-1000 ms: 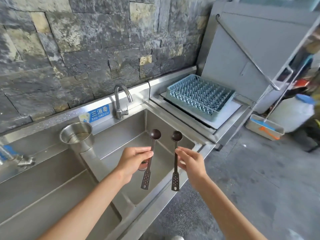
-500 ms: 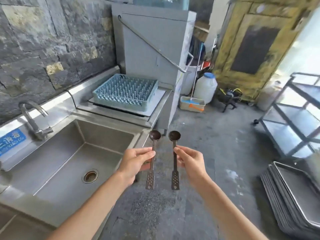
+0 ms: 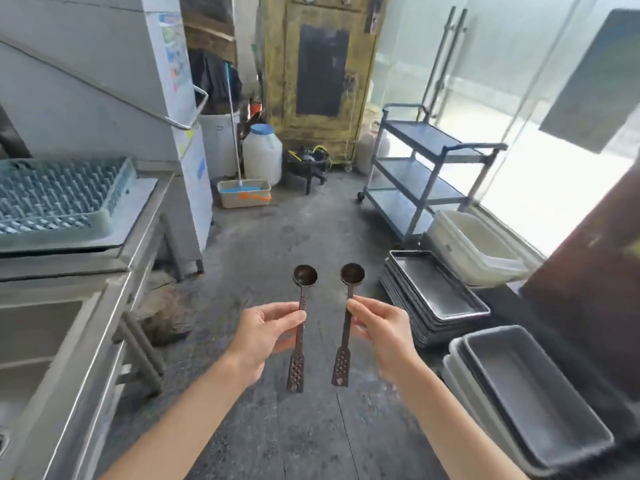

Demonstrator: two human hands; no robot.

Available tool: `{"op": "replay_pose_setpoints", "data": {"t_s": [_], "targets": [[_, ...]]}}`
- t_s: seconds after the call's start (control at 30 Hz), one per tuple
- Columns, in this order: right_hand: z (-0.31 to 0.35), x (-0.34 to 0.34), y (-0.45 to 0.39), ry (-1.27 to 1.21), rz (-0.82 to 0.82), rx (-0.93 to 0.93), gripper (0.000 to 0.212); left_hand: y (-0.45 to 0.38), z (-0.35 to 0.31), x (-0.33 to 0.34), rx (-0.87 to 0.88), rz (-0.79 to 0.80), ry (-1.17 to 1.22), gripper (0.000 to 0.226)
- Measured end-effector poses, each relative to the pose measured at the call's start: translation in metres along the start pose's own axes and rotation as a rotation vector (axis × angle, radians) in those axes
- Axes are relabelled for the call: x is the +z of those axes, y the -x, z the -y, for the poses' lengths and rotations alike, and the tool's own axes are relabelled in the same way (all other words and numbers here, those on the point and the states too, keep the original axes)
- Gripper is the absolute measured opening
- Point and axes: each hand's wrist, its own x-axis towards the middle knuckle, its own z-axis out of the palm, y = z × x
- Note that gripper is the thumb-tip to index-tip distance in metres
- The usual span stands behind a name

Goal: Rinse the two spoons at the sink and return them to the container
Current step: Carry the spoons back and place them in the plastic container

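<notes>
Dark spoons (image 3: 300, 327) upright (both hands), sink (image 3: 41, 341) now leftward

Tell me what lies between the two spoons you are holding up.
Nothing. In the head view the left spoon and right spoon stand apart, with only bare concrete floor showing through the gap.

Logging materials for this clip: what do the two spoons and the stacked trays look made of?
Left spoon and right spoon: dark, dull brown, perforated handles; wood or tarnished metal, unclear. Stacked trays: thin grey metal, matte sheen, probably aluminium or steel.
</notes>
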Motion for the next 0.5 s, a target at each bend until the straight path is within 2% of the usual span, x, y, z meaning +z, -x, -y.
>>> {"op": "replay_pose_setpoints", "data": {"t_s": [0.23,0.37,0.5], "targets": [[-0.005,-0.105,0.024,-0.072,-0.295,0.015,0.005,-0.018,0.024,0.102,-0.091,0.299,-0.067,0.021],[-0.013,-0.155,0.032,-0.102,-0.468,0.04,0.017,-0.038,0.04,0.156,-0.155,0.466,-0.144,0.026],[-0.017,-0.198,0.037,-0.135,-0.628,0.072,0.016,-0.053,0.054,0.211,-0.203,0.603,-0.222,0.026]]}}
